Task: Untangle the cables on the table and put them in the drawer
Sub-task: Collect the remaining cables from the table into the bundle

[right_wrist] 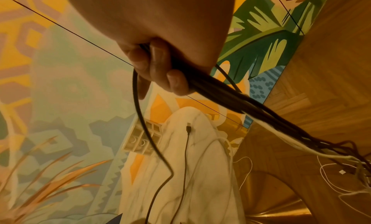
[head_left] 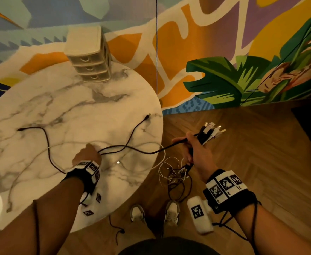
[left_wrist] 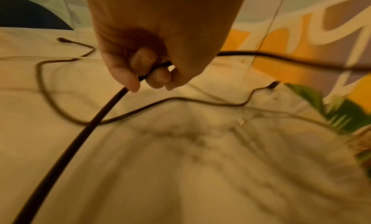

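On the round marble table (head_left: 40, 107) lie black cables (head_left: 46, 142) and a white cable (head_left: 31, 162). My left hand (head_left: 87, 155) pinches a black cable (left_wrist: 104, 109) just above the tabletop; that cable runs right to my right hand (head_left: 193, 146). Held off the table's right edge, the right hand grips a bundle of cables (right_wrist: 220, 90) with plug ends (head_left: 212, 130) sticking up and a tangle (head_left: 176, 175) hanging below toward the floor. A small beige drawer unit (head_left: 90, 56) stands at the table's far side, its three drawers closed.
A painted mural wall (head_left: 224, 52) runs behind the table. The floor is wooden parquet (head_left: 261, 153). My shoes (head_left: 154, 214) stand beside the table's edge. A loose white plug (head_left: 118, 162) lies on the marble near my left hand.
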The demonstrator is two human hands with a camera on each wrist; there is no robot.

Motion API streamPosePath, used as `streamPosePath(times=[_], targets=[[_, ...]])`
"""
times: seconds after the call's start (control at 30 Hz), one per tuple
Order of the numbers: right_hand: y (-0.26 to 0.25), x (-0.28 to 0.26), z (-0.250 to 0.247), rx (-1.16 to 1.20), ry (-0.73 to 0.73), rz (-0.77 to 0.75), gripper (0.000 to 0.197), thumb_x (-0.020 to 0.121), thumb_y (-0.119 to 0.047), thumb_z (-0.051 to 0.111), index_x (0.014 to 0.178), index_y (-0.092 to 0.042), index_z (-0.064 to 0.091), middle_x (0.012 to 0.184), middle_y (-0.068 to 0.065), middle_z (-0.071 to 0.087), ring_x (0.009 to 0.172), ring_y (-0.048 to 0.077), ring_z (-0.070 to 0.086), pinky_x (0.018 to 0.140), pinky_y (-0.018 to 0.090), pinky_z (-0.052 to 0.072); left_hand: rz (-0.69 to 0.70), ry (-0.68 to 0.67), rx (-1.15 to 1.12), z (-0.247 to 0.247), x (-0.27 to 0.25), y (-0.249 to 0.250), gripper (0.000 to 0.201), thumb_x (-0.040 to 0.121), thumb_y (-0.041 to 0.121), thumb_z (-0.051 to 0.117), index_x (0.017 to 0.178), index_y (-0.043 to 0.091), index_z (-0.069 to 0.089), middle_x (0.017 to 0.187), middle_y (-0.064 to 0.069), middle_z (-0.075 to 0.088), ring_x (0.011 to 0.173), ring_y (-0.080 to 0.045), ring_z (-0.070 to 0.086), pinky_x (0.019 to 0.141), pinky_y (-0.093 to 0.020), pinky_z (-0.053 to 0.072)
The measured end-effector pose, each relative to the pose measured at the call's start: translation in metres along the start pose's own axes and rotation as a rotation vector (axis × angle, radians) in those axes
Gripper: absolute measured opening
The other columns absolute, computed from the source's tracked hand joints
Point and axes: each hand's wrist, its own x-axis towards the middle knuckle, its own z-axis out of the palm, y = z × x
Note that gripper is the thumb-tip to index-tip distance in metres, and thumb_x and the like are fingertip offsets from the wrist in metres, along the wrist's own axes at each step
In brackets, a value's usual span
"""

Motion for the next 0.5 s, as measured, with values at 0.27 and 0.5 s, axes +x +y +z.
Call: streamPosePath(times=[0.27, 0.5], targets=[[-0.026, 0.015, -0.035, 0.155, 0.193, -0.060, 0.050, 0.100, -0.040, 0.035, 0.093, -0.005, 0.071, 0.043, -0.005, 0.033, 0.041, 0.010, 0.027, 0.047, 0.028, 0.021, 0.514, -0.042, -0.461, -0.097, -0.082, 0.101, 0.037, 0.095, 0.034, 0.046, 0.072, 0.010, 0.062, 0.062, -0.006, 0.061, 0.058, -0.021, 0.059, 0.053, -0.029, 0.043], [-0.043, 0.012, -0.081, 0.137, 0.259, -0.147, 0.053, 0.102, -0.038, 0.030, 0.087, -0.006, 0.070, 0.039, -0.005, 0.033, 0.037, 0.011, 0.027, 0.043, 0.026, 0.024, 0.673, -0.602, -0.736, -0.058, -0.132, 0.176, 0.041, 0.100, 0.031, 0.040, 0.075, 0.004, 0.059, 0.043, 0.002, 0.048, 0.032, -0.013, 0.042, 0.035, -0.022, 0.038]])
